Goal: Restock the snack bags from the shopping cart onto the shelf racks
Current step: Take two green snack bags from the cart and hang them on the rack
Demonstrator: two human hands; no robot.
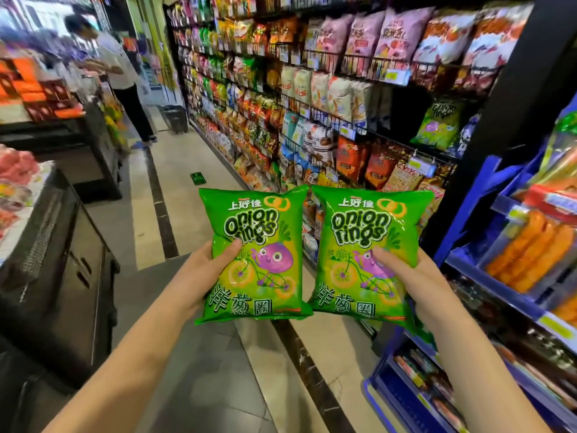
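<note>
The left hand (199, 267) grips the left bag (254, 232) and the right hand (416, 276) the right bag (365, 232), thumbs across the fronts; the 2 are judged light, puffy, slick and crushable, best held at the edges.

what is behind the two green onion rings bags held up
Behind the left hand's green foil bag: beige floor tiles. Behind the right hand's green foil bag: the wire rack's lowest snack rows. Fingers behind both are covered; only thumbs show.

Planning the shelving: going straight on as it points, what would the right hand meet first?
Probably the black wire shelf rack ahead, with the green onion rings bag the right hand grips leading; depth unclear.
</note>
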